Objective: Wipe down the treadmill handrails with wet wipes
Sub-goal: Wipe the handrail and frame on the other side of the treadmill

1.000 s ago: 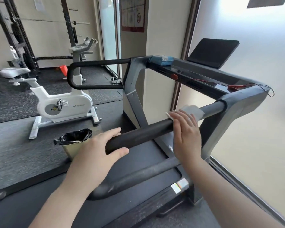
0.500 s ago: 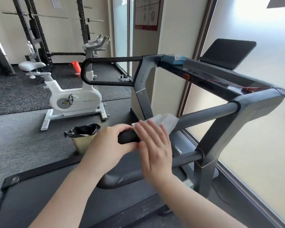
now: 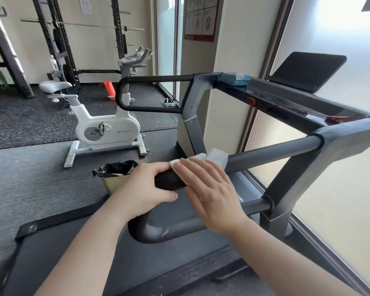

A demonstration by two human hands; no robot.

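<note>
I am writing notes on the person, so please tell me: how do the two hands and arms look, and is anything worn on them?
Both forearms are bare as far as the picture shows: no sleeves are visible. The left hand and the right hand have no gloves, and I see no rings, watch or bracelet. The nails I can see look short and unpainted.

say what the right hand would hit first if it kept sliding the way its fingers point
Probably the left hand: the right hand, flat on the white wet wipe, points along the black foam handrail grip towards it.
</note>
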